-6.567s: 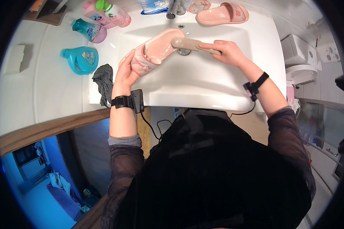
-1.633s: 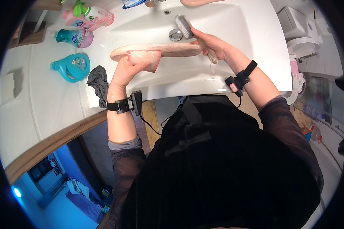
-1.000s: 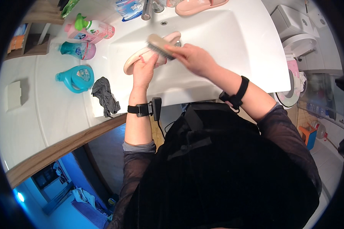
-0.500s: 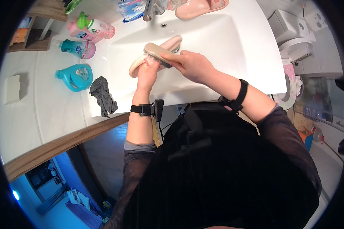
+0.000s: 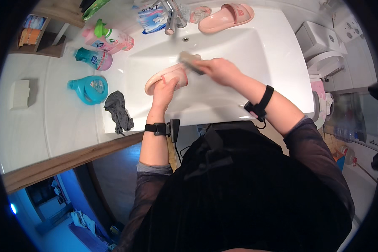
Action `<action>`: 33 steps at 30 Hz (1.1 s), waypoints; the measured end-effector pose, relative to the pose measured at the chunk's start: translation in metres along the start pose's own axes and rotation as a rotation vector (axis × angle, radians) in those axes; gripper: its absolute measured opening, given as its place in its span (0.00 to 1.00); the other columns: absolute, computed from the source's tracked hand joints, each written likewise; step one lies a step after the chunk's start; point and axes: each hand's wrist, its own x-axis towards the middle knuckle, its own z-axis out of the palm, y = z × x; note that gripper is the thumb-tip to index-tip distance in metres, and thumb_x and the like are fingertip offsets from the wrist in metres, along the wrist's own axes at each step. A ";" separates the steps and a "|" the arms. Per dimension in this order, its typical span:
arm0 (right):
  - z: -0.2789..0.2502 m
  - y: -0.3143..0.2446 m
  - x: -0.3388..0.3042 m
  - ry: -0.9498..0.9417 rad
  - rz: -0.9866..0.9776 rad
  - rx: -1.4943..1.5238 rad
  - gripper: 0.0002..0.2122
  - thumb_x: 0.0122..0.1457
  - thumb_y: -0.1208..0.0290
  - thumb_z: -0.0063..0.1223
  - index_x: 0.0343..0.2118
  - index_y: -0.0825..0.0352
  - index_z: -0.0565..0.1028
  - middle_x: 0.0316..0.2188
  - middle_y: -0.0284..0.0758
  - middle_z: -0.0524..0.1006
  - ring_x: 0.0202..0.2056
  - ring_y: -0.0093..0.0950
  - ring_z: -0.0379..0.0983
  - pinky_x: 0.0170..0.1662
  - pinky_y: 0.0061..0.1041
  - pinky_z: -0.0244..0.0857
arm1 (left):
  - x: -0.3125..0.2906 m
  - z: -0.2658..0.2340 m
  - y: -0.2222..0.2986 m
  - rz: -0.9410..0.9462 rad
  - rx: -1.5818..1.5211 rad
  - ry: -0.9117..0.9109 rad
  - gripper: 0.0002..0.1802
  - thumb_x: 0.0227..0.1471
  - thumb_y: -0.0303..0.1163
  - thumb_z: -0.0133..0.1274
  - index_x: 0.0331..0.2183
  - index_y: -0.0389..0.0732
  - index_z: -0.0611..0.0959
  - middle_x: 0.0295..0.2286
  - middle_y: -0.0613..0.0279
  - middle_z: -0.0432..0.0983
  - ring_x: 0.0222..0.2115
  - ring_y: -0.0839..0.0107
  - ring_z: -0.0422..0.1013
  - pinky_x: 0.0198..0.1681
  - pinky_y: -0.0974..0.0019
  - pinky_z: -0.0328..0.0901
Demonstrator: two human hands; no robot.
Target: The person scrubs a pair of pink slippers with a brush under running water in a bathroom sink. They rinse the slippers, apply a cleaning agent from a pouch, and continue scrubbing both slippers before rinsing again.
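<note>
Over the white sink basin point(image 5: 239, 59), my left hand point(image 5: 167, 89) grips a pink slide slipper point(image 5: 155, 78) by its strap area. The slipper lies slantwise, its far end partly behind the brush. My right hand point(image 5: 221, 70) is closed around a beige scrubbing brush point(image 5: 190, 63), blurred by motion, with its head at the slipper's far end. Whether the bristles touch the sole there I cannot tell. A second pink slipper point(image 5: 222, 22) rests on the sink's back rim, right of the chrome faucet point(image 5: 171, 21).
Left of the basin lies a crumpled dark grey cloth point(image 5: 119, 111). Beyond it stand a turquoise jug point(image 5: 90, 90), a teal and pink bottle point(image 5: 94, 59) and a pink bottle point(image 5: 119, 38). A blue and white packet point(image 5: 152, 19) sits beside the faucet. A toilet point(image 5: 323, 63) is at the right.
The brush has moved from across the slipper's strap to its far end, rightward. The slipper now shows its strap more openly, and the whole view has shifted slightly.
</note>
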 end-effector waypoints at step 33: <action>-0.011 0.042 0.017 -0.384 -0.127 0.175 0.27 0.52 0.71 0.59 0.57 0.59 0.68 0.48 0.39 0.77 0.49 0.34 0.73 0.53 0.29 0.64 | 0.038 -0.052 -0.001 -0.442 -0.528 -0.262 0.21 0.61 0.43 0.51 0.45 0.34 0.78 0.41 0.55 0.79 0.40 0.66 0.76 0.45 0.62 0.72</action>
